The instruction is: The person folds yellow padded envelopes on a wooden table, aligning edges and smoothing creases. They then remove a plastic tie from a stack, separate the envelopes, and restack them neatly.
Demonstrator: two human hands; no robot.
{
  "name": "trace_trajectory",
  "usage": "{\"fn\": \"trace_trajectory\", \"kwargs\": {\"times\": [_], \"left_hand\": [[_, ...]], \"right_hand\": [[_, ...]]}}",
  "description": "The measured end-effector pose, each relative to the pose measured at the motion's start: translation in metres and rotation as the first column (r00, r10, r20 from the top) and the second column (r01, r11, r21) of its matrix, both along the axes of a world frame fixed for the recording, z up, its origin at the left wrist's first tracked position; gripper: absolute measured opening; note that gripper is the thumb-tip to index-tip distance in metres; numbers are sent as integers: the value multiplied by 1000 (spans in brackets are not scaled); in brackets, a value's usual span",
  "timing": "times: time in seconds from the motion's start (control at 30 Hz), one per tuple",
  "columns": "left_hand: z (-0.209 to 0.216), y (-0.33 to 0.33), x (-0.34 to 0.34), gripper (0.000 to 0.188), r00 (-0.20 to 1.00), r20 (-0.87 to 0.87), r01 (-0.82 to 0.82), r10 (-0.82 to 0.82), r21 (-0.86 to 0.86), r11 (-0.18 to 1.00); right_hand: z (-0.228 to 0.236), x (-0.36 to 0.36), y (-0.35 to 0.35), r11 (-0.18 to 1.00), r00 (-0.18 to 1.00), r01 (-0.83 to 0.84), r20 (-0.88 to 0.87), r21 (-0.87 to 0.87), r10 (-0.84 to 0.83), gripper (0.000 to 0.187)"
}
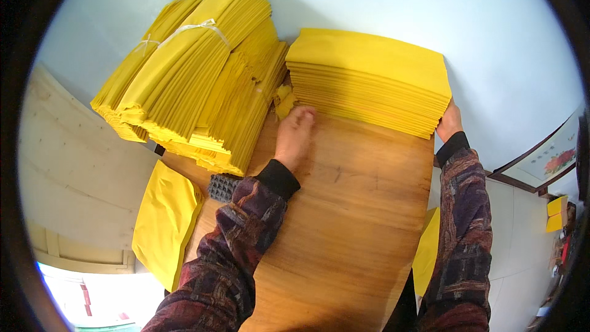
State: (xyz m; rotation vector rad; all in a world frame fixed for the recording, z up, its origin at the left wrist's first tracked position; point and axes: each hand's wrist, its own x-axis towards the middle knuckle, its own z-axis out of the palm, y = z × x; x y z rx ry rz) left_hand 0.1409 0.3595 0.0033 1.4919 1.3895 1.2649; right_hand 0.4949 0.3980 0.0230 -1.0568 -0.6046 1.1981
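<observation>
A neat stack of folded yellow paper [369, 83] lies across the far end of the wooden table. My right hand [450, 122] is against the right end of this stack, its fingers partly hidden behind the sheets. Just in front of the stack's left end is my left hand [295, 138], slightly blurred, with its fingers curled in and nothing seen in them. Small crumpled yellow scraps [284, 101] sit close beyond that hand, between the stack and the larger bundles.
Large yellow paper bundles [190, 67], some tied with white string, are piled at the left. Nearer lie a dark studded block [224, 188] and a loose yellow sheaf [165, 221] over the left edge of the wooden table [344, 227]. More yellow paper [425, 258] shows beyond its right edge.
</observation>
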Motion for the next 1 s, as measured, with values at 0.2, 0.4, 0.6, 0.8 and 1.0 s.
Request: {"fn": "trace_trajectory", "kwargs": {"times": [0.2,0.4,0.6,0.8,1.0], "left_hand": [[-6,29,-3,39,985,-130,-122,111,-77,990],[-10,52,-5,45,978,44,-204,204,-9,979],[2,73,-15,61,970,235,-12,60,-200,980],[-2,85,-18,65,964,258,9,65,-277,961],[-4,81,-17,67,966,236,-53,107,-226,973]], "right_hand": [[-5,1,3,999,1000,7,10,34,-7,53],[-6,2,2,999,1000,-8,10,40,8,52],[4,-1,-1,1000,999,-29,45,-1,29,50],[2,7,6,997,997,-70,41,-26,71,50],[-7,15,10,994,991,-108,84,-3,108,44]]}}
